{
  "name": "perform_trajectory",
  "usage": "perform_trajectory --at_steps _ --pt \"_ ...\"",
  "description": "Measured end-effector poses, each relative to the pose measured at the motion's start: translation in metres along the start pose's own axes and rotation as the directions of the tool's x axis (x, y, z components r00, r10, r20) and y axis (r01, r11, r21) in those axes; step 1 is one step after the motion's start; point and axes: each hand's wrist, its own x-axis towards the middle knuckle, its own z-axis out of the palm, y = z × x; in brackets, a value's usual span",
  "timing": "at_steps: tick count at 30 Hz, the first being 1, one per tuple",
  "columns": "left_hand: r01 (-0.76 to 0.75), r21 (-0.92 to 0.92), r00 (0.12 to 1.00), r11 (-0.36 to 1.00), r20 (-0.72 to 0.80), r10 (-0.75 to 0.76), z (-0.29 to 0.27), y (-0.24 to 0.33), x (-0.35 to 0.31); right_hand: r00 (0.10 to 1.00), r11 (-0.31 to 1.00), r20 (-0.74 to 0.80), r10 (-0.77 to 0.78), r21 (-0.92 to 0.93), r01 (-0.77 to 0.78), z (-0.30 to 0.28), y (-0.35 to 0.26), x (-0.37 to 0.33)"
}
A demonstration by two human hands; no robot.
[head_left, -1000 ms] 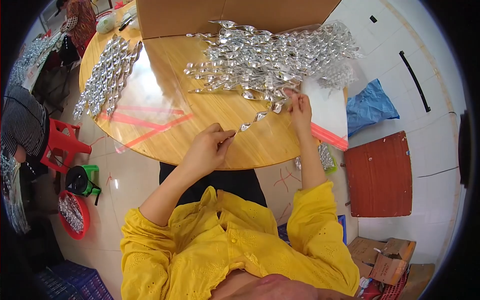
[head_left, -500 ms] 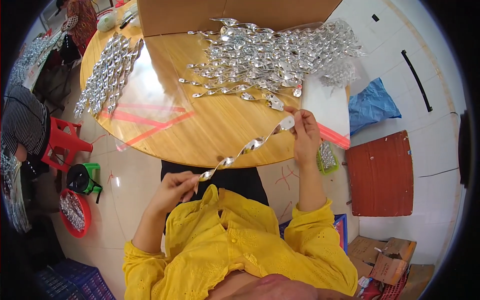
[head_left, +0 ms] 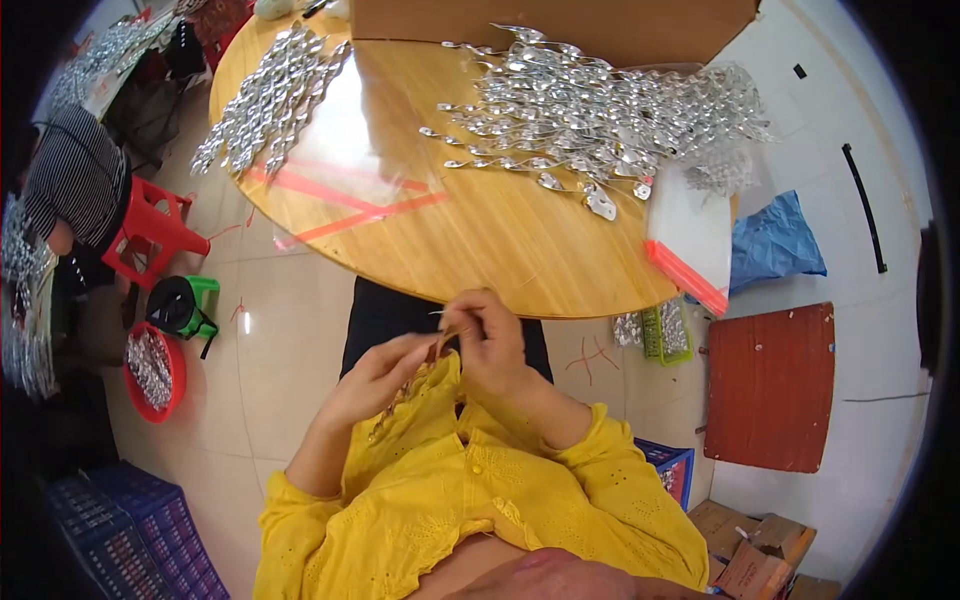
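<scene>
My hands meet just short of the near table edge, in front of the yellow shirt. My left hand (head_left: 372,382) is closed on a twisted shiny metal strip (head_left: 396,405), whose lower part hangs below the fingers and mirrors the yellow cloth. Close beside it, my right hand (head_left: 487,342) pinches the strip's upper end; the fingers hide much of that end. On the wooden table (head_left: 480,245) lies a large pile of silver spiral strips (head_left: 590,125). A neater bundle of such strips (head_left: 270,95) rests on clear plastic at the far left.
A cardboard box (head_left: 550,30) stands behind the pile. Clear bags with red edge bands (head_left: 688,280) lie on the table. Rightward are a blue bag (head_left: 780,240) and a green basket (head_left: 668,335). At left, a person (head_left: 75,170) sits near a red stool (head_left: 150,225) and red basin (head_left: 155,372).
My right hand has come down and left to meet my left hand. The strip, stretched between the hands before, now hangs mostly below them. The view has shifted, too.
</scene>
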Motion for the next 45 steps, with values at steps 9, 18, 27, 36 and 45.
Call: perform_trajectory --at_steps 9,18,27,36,45 --pt "-0.098 -0.315 0.967 0.944 -0.255 0.015 0.008 0.003 0.03 0.963 0.984 -0.23 0.143 0.138 -0.113 -0.007 -0.009 0.005" --pt "-0.104 -0.409 0.977 0.907 -0.211 0.017 0.012 0.003 0.034 0.851 0.805 -0.232 -0.472 -0.507 0.308 -0.011 -0.012 0.011" --pt "-0.112 -0.384 0.977 0.917 -0.212 0.031 0.017 0.002 0.034 0.813 0.708 -0.156 -0.561 -0.6 0.373 -0.018 -0.011 0.012" --pt "-0.116 -0.426 0.979 0.897 -0.204 0.029 0.018 0.001 0.034 0.803 0.63 -0.07 -0.592 -0.661 0.408 -0.017 -0.01 0.011" --pt "-0.142 -0.428 0.976 0.893 -0.212 0.054 0.018 0.002 0.033 0.803 0.618 -0.027 -0.595 -0.655 0.435 -0.014 -0.008 0.012"
